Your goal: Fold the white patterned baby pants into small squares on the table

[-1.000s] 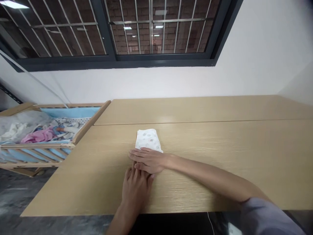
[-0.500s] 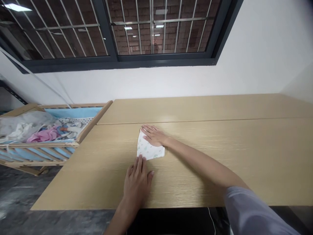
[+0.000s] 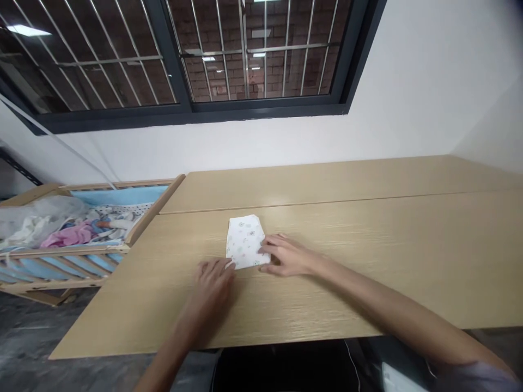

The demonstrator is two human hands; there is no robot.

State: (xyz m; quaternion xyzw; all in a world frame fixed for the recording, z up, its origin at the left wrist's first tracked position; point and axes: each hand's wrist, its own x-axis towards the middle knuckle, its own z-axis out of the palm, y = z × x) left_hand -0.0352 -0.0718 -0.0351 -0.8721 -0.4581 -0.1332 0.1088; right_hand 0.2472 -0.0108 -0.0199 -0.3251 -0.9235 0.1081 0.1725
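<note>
A small folded white cloth (image 3: 244, 240) with a faint print lies flat on the light wooden table (image 3: 368, 256). My left hand (image 3: 212, 283) rests just below the cloth's near left corner, fingers stretched out and touching that corner. My right hand (image 3: 286, 256) lies at the cloth's near right corner, fingers spread and touching its edge. Neither hand lifts the cloth.
A wooden crib (image 3: 81, 239) with blue lining and a heap of clothes, one pink, stands against the table's left end. A white wall and a barred window (image 3: 183, 54) are behind. The table's near edge runs below my hands, with dark floor beyond.
My right hand slid off the top of the cloth to its near right corner. My left hand shifted slightly left. The cloth now lies flat and rectangular.
</note>
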